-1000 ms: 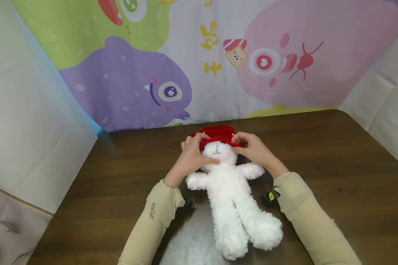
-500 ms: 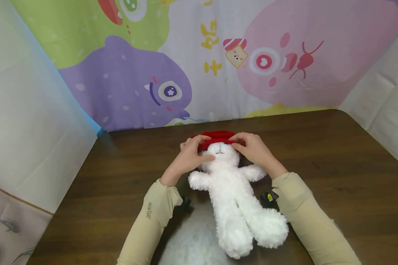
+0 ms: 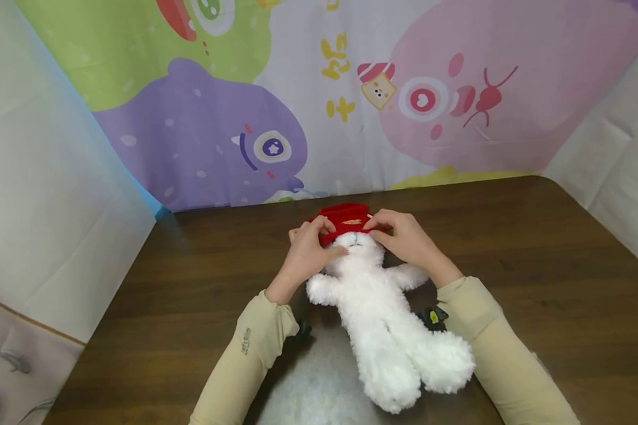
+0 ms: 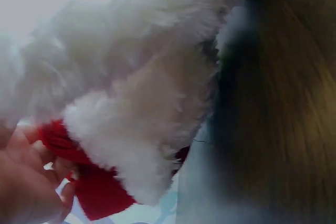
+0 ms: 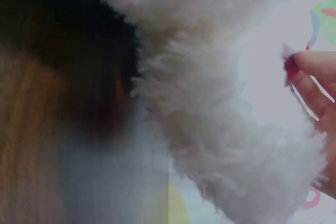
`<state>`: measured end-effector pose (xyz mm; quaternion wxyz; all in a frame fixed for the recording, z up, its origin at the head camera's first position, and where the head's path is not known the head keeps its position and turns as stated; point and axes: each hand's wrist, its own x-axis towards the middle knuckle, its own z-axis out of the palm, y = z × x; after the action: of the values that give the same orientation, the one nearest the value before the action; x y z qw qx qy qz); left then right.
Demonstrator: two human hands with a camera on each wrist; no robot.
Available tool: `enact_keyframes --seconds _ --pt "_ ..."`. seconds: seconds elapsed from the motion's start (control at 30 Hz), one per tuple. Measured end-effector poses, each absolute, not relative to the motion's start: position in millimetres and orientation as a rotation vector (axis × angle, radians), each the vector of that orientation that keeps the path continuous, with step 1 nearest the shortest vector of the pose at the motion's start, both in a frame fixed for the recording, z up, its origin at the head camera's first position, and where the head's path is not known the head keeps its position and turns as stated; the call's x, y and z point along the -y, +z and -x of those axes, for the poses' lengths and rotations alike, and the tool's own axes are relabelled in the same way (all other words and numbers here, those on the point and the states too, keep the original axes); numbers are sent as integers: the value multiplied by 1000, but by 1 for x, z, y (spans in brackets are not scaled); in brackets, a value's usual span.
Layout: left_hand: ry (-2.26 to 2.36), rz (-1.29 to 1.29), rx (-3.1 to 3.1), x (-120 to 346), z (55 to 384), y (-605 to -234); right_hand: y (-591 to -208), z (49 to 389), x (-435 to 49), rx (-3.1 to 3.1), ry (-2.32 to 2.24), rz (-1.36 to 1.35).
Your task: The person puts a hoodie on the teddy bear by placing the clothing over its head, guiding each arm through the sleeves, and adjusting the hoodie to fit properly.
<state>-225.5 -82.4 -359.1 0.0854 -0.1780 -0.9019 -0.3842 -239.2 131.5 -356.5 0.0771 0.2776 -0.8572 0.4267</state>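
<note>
A white fluffy plush toy [image 3: 369,295] lies face up on the wooden table, legs toward the near side. On its head sits a red hat [image 3: 345,213] with a small gold mark at the front; its brim covers the toy's eyes. My left hand [image 3: 309,252] pinches the brim's left side, its thumb against the toy's cheek. At the other side, the brim is pinched between thumb and fingers of my right hand [image 3: 408,237]. In the left wrist view the red fabric [image 4: 102,192] shows beyond the plush arm [image 4: 131,129]. The right wrist view has a bit of red fabric [image 5: 290,67] between fingertips.
The dark brown tabletop [image 3: 191,283] reaches back to a cartoon-printed cloth [image 3: 340,147]. White cloth [image 3: 58,177] hangs on the left, and more white cloth [image 3: 617,147] on the right. Black wrist devices [image 3: 433,317] sit below the sleeves.
The hat's brim has come down over the toy's eyes, and its gold mark now shows. The toy's legs have swung to the right. Both hands stay at the brim.
</note>
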Motion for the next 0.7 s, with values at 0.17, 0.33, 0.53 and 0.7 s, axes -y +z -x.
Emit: enact_keyframes --seconds 0.17,0.33,0.53,0.7 --pt "-1137 562 2634 80 224 -359 -353 239 -136 2551 1310 -897" --pt "-1091 574 2636 79 224 -361 -350 238 -140 2525 1345 -964" --pt "-1055 580 2632 77 225 -363 -349 239 -142 2546 1405 -1023" --pt "-975 574 2643 77 227 -367 -348 238 -143 2641 1388 -1096"
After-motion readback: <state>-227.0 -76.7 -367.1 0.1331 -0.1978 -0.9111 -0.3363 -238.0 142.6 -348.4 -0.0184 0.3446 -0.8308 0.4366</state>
